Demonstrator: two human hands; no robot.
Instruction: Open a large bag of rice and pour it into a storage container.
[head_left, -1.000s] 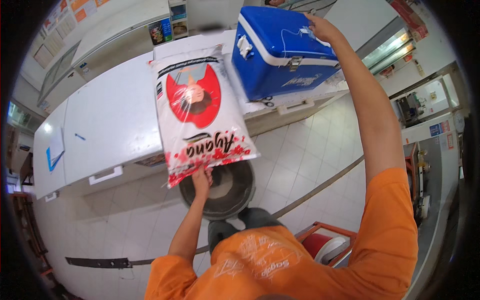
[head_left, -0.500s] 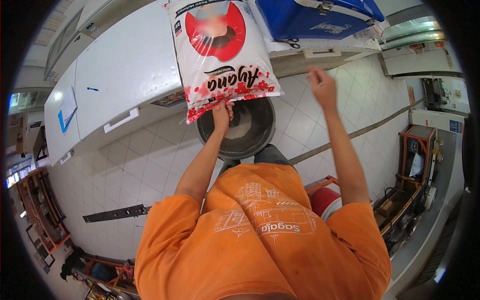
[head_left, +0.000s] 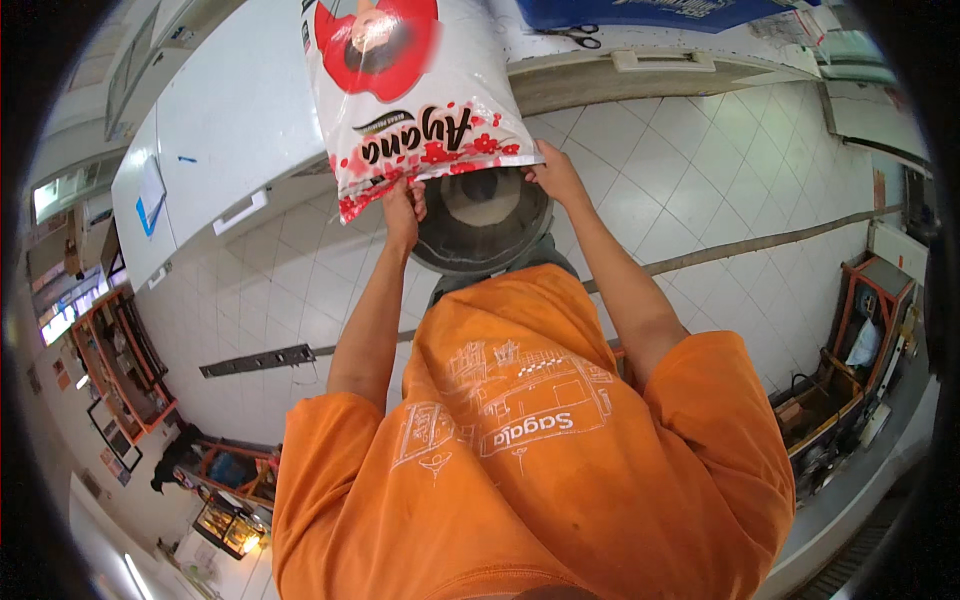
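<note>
A large white plastic rice bag [head_left: 475, 70] with red flowers and a red round picture lies over the edge of a white worktop. Its near end hangs out above a dark round tub [head_left: 535, 220] on the floor, in which something pale shows at the bottom. My left hand [head_left: 403, 208] is closed on the bag's near edge, left of its middle. At the bag's near right corner, my right hand [head_left: 555, 172] pinches the edge. The bag's far end runs out of view.
Scissors [head_left: 575, 37] lie beside a blue cooler box [head_left: 650, 10] at the back. On the white worktop [head_left: 240, 100] to the left are a blue pen [head_left: 187, 159] and papers [head_left: 150, 195]. A dark strip [head_left: 260, 360] crosses the tiled floor; an orange-framed rack [head_left: 850, 330] stands at right.
My right hand has come in from the right, where it was off the bag, and taken hold of its near right corner. The left hand stays on the bag's edge. The view has shifted.
</note>
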